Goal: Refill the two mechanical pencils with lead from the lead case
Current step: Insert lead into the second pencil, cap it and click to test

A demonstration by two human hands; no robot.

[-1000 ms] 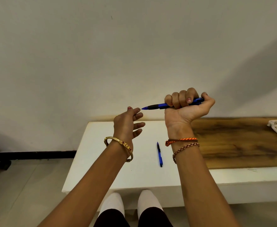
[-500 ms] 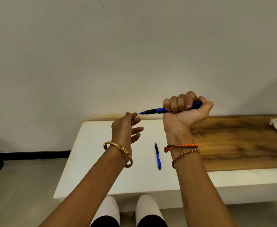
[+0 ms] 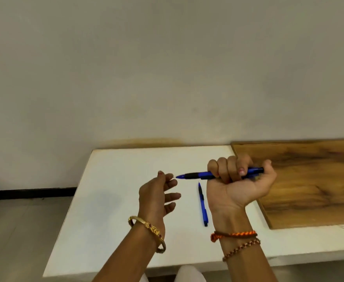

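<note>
1. Gripping a blue mechanical pencil (image 3: 203,175) in a closed fist above the white table (image 3: 114,200), the right hand (image 3: 238,188) holds it level, thumb at the cap end, tip pointing left.
2. Just beside that tip, the left hand (image 3: 157,197) pinches thumb and forefinger together; whether a lead sits between them is too fine to tell.
3. Below the held pencil, a second blue pencil (image 3: 203,205) lies flat on the table, untouched.
4. Right of both pencils, a wooden board (image 3: 309,186) rests on the table; no lead case is visible.
5. Feeding lead at the tip appears to be the step in hand; next comes steady alignment and gentle pressure, since lead snaps easily.
</note>
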